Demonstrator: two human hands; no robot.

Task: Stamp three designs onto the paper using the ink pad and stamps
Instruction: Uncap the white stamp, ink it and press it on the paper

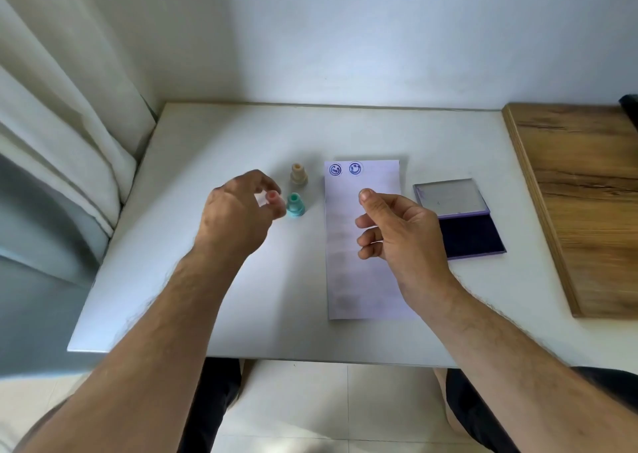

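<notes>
A white paper strip point(362, 262) lies on the white table point(214, 141), with two blue smiley prints point(346, 169) at its far end. My left hand point(234, 217) pinches a small pink stamp point(272, 197), blurred, just left of a teal stamp point(295, 204). A beige stamp point(298, 174) stands behind the teal one. My right hand point(397, 231) hovers over the paper's right side with fingers loosely curled and nothing in it. The ink pad point(469, 233) lies open to the right of the paper, its lid point(450, 197) folded back.
A wooden board point(580, 190) lies along the table's right side. A white curtain point(58, 114) hangs at the left. The wall runs right behind the table's far edge. My knees and a tiled floor show below the near edge.
</notes>
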